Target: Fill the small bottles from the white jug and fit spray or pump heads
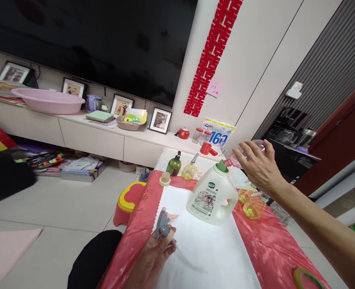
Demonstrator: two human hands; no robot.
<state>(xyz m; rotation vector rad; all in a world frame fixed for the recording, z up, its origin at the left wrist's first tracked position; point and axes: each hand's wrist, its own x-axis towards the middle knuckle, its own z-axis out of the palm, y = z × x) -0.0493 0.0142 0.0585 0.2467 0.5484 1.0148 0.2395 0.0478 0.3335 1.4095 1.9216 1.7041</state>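
Observation:
My left hand (153,255) is closed around a grey and peach trigger spray head (163,224), its thin clear tube trailing over the white sheet (195,249). My right hand (260,166) grips a clear pinkish bottle (233,159), tilted with its neck at the green spout (221,166) of a white detergent jug (209,196). Whether liquid runs from the bottle cannot be made out. The jug stands upright on the sheet. Left of it are a translucent cap (164,179), a green pump bottle (174,165) and a bottle of yellow liquid (188,171).
Bottles of yellow liquid (252,209) stand on the red tablecloth (274,237) to the right. A roll of tape (308,279) lies near the front right. A red and yellow stool (129,200) is beside the table. Behind are red-lidded jars (197,135) and a long cabinet (96,138).

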